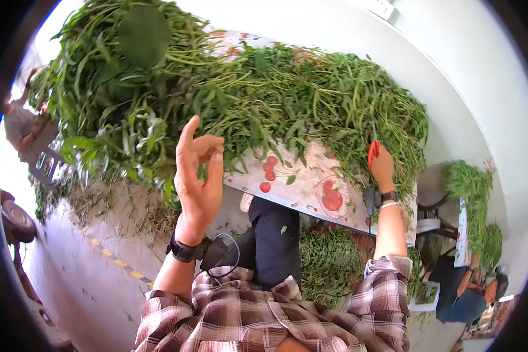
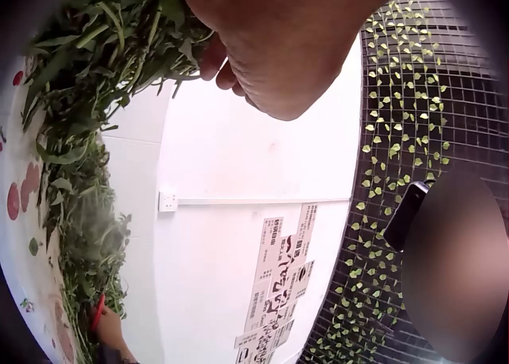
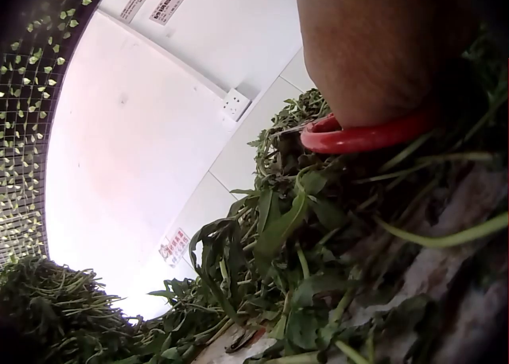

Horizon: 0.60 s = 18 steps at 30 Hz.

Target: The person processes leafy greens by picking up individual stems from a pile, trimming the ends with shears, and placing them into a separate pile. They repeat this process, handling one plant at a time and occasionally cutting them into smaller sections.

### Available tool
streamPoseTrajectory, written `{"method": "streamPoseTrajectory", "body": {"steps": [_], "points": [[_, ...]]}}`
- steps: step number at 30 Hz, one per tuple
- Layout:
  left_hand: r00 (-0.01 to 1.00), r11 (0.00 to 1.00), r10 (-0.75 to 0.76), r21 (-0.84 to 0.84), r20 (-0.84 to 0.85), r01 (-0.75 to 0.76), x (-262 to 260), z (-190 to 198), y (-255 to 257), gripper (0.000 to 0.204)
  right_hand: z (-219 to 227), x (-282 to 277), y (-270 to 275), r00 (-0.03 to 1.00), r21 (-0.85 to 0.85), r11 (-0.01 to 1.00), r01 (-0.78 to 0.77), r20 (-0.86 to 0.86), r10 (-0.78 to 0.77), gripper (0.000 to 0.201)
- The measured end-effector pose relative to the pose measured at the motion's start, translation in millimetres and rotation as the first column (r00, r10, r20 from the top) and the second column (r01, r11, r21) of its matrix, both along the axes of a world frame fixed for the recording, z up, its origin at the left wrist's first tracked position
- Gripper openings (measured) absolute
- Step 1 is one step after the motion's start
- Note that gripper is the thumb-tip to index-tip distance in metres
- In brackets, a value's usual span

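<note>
My L hand (image 1: 198,176): raised, fingers loose, holding nothing, just off greens pile (image 1: 246,100). R hand (image 1: 382,167): grips red-handled scissors (image 1: 372,151) at table edge (image 1: 311,214); bare cloth between.

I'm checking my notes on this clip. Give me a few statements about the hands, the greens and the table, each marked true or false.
1. The right hand holds red-handled scissors. True.
2. The left hand grips a bundle of greens. False: it is raised with fingers straight, holding nothing.
3. The tablecloth has a red fruit print. True.
4. The greens lie in a basket. False: they are heaped loose on the table.
5. Both wrists wear dark bands. True.
</note>
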State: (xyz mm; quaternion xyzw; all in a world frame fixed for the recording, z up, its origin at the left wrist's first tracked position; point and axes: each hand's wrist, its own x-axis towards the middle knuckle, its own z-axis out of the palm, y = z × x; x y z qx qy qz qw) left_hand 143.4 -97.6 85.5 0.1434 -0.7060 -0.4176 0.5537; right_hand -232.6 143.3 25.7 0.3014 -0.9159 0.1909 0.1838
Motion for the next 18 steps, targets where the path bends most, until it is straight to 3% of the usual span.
{"method": "streamPoseTrajectory", "body": {"steps": [2,4,7,9,10,11,12,13,18], "points": [[0.997,1.000,-0.016,0.000,0.072,0.016,-8,-3,9,0.050,-2,2,0,1.000,-0.070,0.998,0.000,-0.013,-0.001,0.020],[0.987,0.996,-0.086,0.027,0.134,0.083,-18,-9,19,0.048,-1,2,1,0.998,-0.001,0.998,0.055,0.007,-0.055,0.022],[0.963,0.987,-0.161,0.055,0.218,0.153,-41,-23,30,0.043,1,-2,6,0.994,-0.050,0.995,0.091,0.067,-0.088,0.017],[0.903,0.912,-0.373,0.264,0.213,0.314,-56,-35,37,0.044,5,1,16,0.937,-0.434,0.900,0.028,0.325,0.127,0.012],[0.895,0.937,-0.339,0.185,0.289,0.295,-65,-43,38,0.044,15,8,18,0.941,-0.428,0.903,0.043,0.321,0.108,0.012],[0.891,0.932,-0.354,0.192,0.283,0.308,-72,-48,39,0.044,26,16,21,0.899,-0.567,0.818,0.091,0.401,0.178,0.010],[0.888,0.953,-0.301,0.095,0.348,0.286,-79,-48,41,0.044,32,20,25,0.848,-0.685,0.713,0.153,0.461,0.262,0.008],[0.882,0.964,-0.240,-0.006,0.406,0.266,-85,-48,42,0.045,33,19,31,0.851,-0.679,0.716,0.159,0.462,0.249,0.008],[0.896,0.965,-0.182,-0.101,0.405,0.241,-106,-66,47,0.045,46,21,52,0.848,-0.707,0.689,0.160,0.455,0.271,0.017]]}}
